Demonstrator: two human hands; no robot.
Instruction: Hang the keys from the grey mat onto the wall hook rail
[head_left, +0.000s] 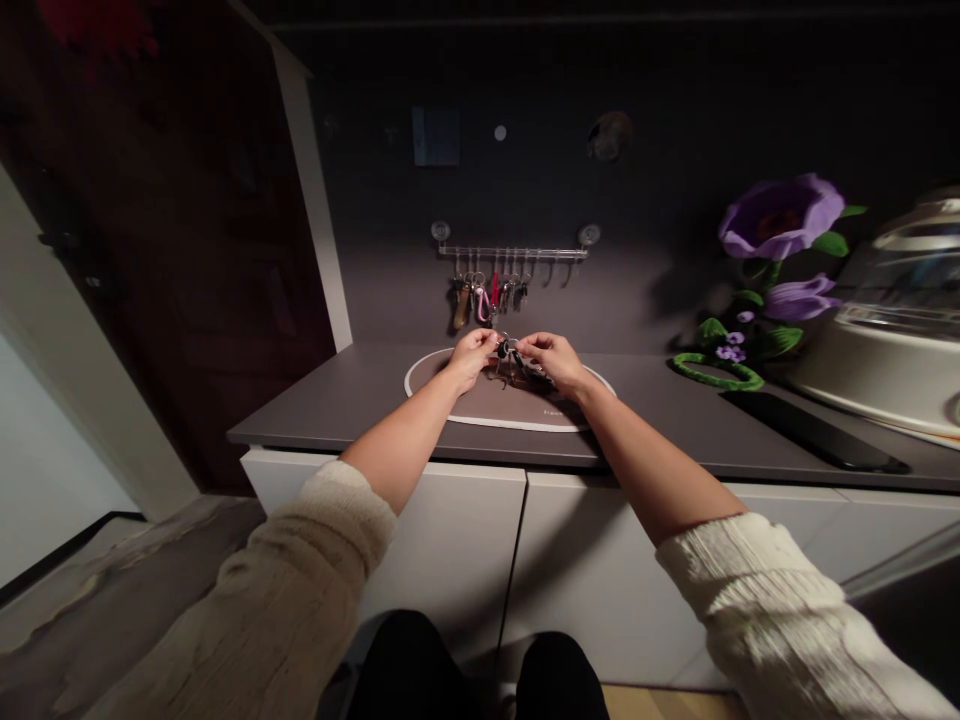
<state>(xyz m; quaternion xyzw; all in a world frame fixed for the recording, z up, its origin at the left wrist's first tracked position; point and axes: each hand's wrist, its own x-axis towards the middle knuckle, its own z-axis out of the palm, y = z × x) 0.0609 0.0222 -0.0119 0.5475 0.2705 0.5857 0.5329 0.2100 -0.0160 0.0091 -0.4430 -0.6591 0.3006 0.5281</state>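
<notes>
Both hands meet over an oval brown mat (pixel 495 405) with a white rim. My left hand (pixel 474 358) pinches one side of a bunch of keys (pixel 504 349) with a ring and a small black piece on it. From the other side my right hand (pixel 553 362) grips the same bunch between thumb and fingers. Some keys dangle below the fingers, close to the mat. Dark items lie under the right hand, partly hidden by it. Just behind the hands, a clear hook rail (pixel 514 253) carries several hanging keys and key fobs.
The grey counter (pixel 322 400) runs above white cabinet doors (pixel 442 540). To the right lie a black phone-like slab (pixel 814 430), purple artificial flowers (pixel 784 220) with a green ring base, and a large white appliance with a clear dome (pixel 892 350). A dark door (pixel 225 250) stands at left.
</notes>
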